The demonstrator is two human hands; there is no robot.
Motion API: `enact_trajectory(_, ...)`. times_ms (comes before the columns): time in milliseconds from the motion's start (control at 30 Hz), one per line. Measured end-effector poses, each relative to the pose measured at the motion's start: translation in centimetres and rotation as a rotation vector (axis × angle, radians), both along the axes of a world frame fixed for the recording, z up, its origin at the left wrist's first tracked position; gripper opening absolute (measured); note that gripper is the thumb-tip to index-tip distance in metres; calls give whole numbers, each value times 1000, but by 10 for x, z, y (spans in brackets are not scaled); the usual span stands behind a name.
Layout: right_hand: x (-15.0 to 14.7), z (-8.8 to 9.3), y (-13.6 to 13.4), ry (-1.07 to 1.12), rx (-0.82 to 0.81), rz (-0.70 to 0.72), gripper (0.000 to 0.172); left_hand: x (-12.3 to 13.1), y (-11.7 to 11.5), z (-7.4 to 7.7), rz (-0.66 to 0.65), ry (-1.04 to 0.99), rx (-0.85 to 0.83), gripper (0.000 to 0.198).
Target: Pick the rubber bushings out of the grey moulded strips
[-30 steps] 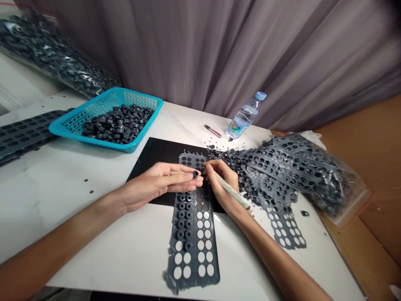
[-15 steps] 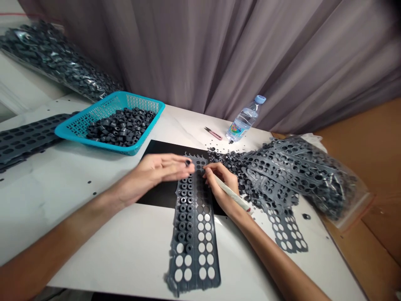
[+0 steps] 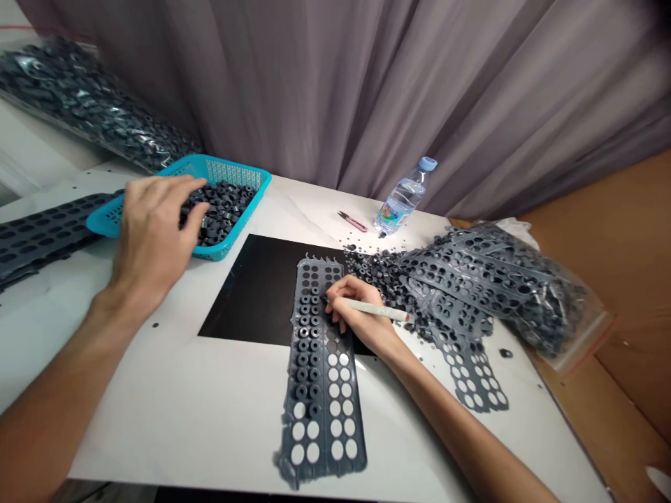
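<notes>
My left hand (image 3: 156, 241) hovers over the near left part of the turquoise basket (image 3: 224, 249), thumb and fingers apart, with nothing visible between them. Small black rubber rings (image 3: 226, 209) fill the basket. My right hand (image 3: 364, 307) grips a white pen-shaped tool (image 3: 380, 309) with a red end; its tip is hidden near the fingers. Beneath that hand lies a grey perforated rubber sheet (image 3: 326, 419). Rings sit in its two left columns, while holes at both ends and along the right columns are vacant.
A black mat (image 3: 246, 300) lies under the sheet. Small pink-handled snips (image 3: 352, 221) and a water bottle (image 3: 401, 206) stand behind. Scrap sheets and loose rings spill from a clear bag (image 3: 566, 314) at right. Another full bag (image 3: 89, 105) and stacked sheets (image 3: 47, 234) occupy the left.
My left hand has moved from the sheet leftward to the basket and opened; the ring it held is no longer visible in it. My right hand has shifted slightly down and left, its tool tilted flatter.
</notes>
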State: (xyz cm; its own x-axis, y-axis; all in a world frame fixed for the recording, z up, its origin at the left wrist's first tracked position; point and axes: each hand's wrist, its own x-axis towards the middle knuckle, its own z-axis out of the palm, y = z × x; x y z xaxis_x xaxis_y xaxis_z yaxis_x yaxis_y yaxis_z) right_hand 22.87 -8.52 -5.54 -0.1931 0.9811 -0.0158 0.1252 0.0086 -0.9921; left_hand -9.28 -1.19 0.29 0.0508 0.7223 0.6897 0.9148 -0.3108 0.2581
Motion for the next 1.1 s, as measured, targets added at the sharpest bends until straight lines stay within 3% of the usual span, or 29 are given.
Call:
enact_trajectory(67, -2, 0, 1, -3, 4, 1, 6, 32, -9, 0, -187, 5, -65, 32)
enact_trajectory(167, -3, -1, 3, -23, 16, -4, 7, 75, -21, -11, -619, -9, -401, 23)
enact_trajectory(267, -4, -1, 3, -32, 27, -12, 7, 96, -29, -27, -756, -3, -578, 26)
enact_trajectory(400, -4, -2, 4, -30, 29, -8, 7, 98, -34, -38, -790, 58, -568, 30)
enact_trajectory(733, -6, -2, 4, -131, 123, -10, 4, 103, -37, -34, -817, 256, -429, 29)
enact_trajectory(800, -7, -4, 2, -154, 152, -21, 4, 106, -38, -37, -787, 156, -417, 29)
enact_trajectory(867, -8, -6, 1, -155, 148, -36, 4, 108, -38, -42, -707, -86, -453, 25)
enact_trajectory(1000, -9, -5, 0, -95, 112, -44, 2, 105, -32, -51, -622, -605, -714, 26)
enact_trajectory(1100, -8, -3, 1, -63, 79, -30, 2, 102, -29, -52, -638, -633, -806, 30)
